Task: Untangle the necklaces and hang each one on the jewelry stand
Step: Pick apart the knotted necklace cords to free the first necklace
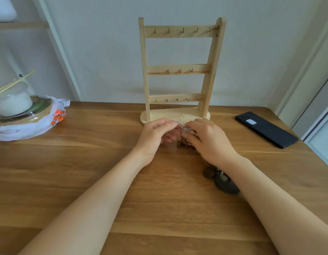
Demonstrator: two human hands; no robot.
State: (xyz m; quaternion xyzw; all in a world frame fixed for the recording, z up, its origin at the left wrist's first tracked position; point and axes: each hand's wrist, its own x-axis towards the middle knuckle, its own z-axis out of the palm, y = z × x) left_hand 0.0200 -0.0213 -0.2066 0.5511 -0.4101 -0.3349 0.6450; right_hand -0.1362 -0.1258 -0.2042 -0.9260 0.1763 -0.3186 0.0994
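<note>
Necklaces sit in 1 clump at the middle of the tabletop's far edge, touching the stand base. Left hand pinches a thin pale strand. Right hand has its fingers curled on the clump. Dark stones, likely part of 1 necklace, trail under the right forearm. 0 hung. Keep the clump slack, feed 1 strand back through its loop, find a clasp end first. Tugging likely tightens the knot.

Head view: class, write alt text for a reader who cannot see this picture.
The left hand and right hand pinch a tangle of necklaces at a wooden table, in front of a wooden jewelry stand with bare hooks. A black phone lies to the right.
</note>
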